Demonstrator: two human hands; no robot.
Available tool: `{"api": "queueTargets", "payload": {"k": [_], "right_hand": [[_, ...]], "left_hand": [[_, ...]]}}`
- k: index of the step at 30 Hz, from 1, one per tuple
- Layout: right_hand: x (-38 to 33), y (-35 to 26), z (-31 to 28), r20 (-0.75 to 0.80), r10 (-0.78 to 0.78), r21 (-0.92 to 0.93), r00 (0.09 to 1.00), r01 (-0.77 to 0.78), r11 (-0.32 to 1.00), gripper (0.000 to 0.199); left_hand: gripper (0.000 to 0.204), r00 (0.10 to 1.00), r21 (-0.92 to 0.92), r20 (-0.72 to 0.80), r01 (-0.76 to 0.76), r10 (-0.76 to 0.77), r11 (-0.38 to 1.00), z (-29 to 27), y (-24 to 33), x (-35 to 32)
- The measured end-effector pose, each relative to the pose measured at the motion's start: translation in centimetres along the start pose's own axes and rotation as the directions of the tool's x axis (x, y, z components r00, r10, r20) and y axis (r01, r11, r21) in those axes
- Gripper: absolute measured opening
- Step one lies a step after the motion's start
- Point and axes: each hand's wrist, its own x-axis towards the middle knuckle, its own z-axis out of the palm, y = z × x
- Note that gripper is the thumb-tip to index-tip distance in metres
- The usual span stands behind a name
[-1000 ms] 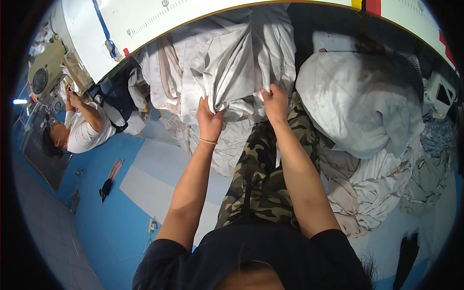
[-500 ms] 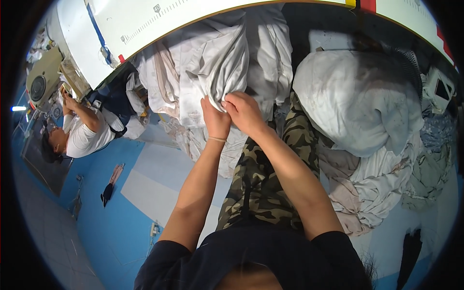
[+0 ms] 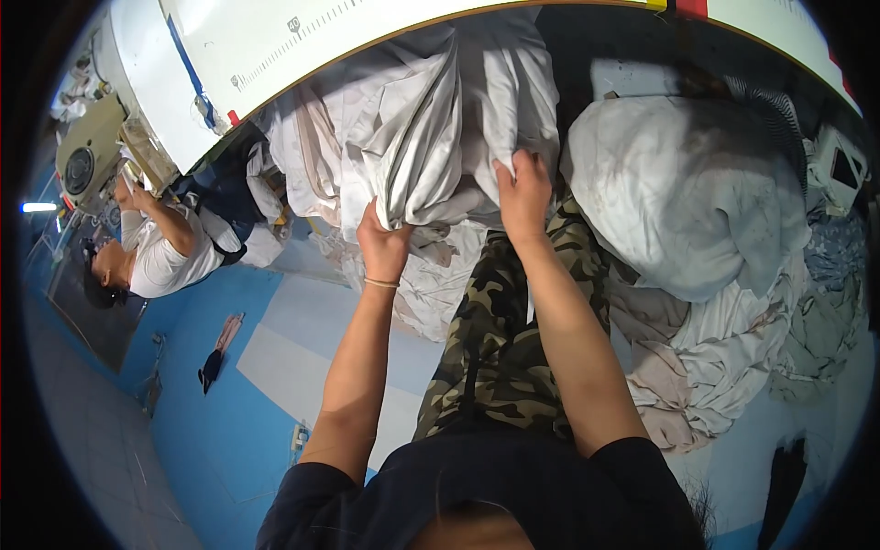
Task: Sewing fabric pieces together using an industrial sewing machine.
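White fabric (image 3: 417,137) hangs in loose folds below the edge of a white table and lies under both my hands. My left hand (image 3: 383,247) is closed on a gathered edge of it, a band round that wrist. Farther right, my right hand (image 3: 525,197) pinches another part of the same white fabric, thumb and fingers pressed together. Between the hands the cloth sags in folds. The fingertips of both hands are partly hidden by cloth.
The white table (image 3: 266,46) with ruler marks curves across the top. At right sits a large white cloth bundle (image 3: 678,192) above crumpled fabric (image 3: 724,357). A co-worker (image 3: 174,247) stands at far left by a beige machine (image 3: 92,151). The floor (image 3: 211,440) is blue and grey.
My hands, together before, are now apart. The right has moved right and slightly up, the left slightly left and down. The white fabric is spread between them.
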Motion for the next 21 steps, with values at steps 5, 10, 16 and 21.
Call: {"api": "queueTargets", "payload": {"k": [5, 10, 16, 21], "right_hand": [[-1.3, 0.0, -1.4, -0.014, -0.107, -0.033, 0.994, 0.106, 0.994, 0.025], [-1.5, -1.2, -2.2, 0.031, -0.231, -0.145, 0.972, 0.233, 0.962, 0.022], [-1.8, -2.6, 0.3, 0.375, 0.282, 0.082, 0.883, -0.335, 0.939, 0.041], [-2.3, 3.8, 2.9, 0.674, 0.036, 0.063, 0.738, -0.106, 0.992, 0.049]], "left_hand": [[0.048, 1.0, -0.001, 0.009, -0.003, 0.003, 1.0, 1.0, 0.2, -0.1], [0.047, 1.0, -0.005, -0.004, -0.006, 0.006, 1.0, 1.3, -0.2, -0.3], [0.044, 0.999, -0.061, -0.042, -0.022, 0.02, 0.998, 0.8, -0.4, -0.1], [0.043, 0.99, 0.116, -0.021, -0.139, 0.142, 0.984, 0.6, 2.1, -1.7]]}}
